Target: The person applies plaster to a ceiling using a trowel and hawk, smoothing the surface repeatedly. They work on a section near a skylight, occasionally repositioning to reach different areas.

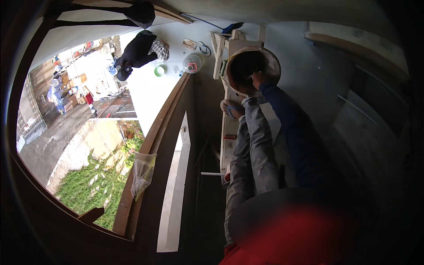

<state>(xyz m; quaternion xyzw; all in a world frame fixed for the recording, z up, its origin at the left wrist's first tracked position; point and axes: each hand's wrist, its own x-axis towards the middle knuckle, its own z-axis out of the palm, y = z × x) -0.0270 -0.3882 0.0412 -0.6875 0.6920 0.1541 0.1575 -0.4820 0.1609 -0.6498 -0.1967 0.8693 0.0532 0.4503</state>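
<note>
My right hand [259,78], at the end of a dark blue sleeve, reaches over the near rim and into a wide round bucket [274,64]. Its fingers are closed, and what they hold, if anything, is too small and dark to make out. Deep shadow hides the bucket's contents. The bucket rests at the far end of a wooden plank platform [226,152], just beyond my sandaled foot [232,108]. My left hand is out of the picture.
Left of the platform runs a wooden window frame [154,132] with a thin plastic bag [142,174] hanging on it. A small red object [229,137] lies on the plank. Farther off are a clear container [192,64], a green bowl [160,70], a blue broom [232,28] and dark clothing [137,53].
</note>
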